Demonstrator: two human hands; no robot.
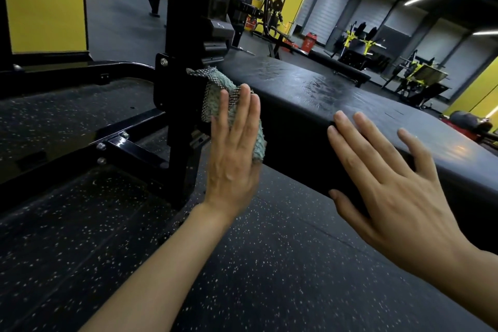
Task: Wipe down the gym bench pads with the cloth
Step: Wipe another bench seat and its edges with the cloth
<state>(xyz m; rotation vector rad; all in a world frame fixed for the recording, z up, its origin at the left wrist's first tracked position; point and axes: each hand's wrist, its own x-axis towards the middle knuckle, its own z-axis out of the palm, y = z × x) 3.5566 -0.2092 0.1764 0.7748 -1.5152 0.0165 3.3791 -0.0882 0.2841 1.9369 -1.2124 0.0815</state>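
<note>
Two hands show in the head view, both ours and both bare. Our left hand (234,143) lies flat, fingers straight and close together, and presses the cloth (215,86) against the side face of the bench pad (323,83), close to the pad's end. The cloth is teal with a grey checked weave and is bunched under our palm and fingers. One loose corner sticks out beyond the fingertips, a fold shows on the little-finger side, and another strip hangs out on the thumb side.

Our right hand (390,183) holds nothing. Its fingers are spread and nearly straight, laid over the pad's long edge: the fingertips rest on the top surface and the thumb lies against the side face below. The two hands are apart, with a bare stretch of black pad between them. Beyond the right fingertips the pad's top shows glossy streaks.

Just past the left fingertips, on the little-finger side, stands the black frame upright (186,21), with bolted cross-members running off to that side. Below both wrists lies the speckled rubber floor (269,264). Far beyond the left hand we see a yellow wall (45,3); far beyond the right hand, other machines, too small to tell apart.
</note>
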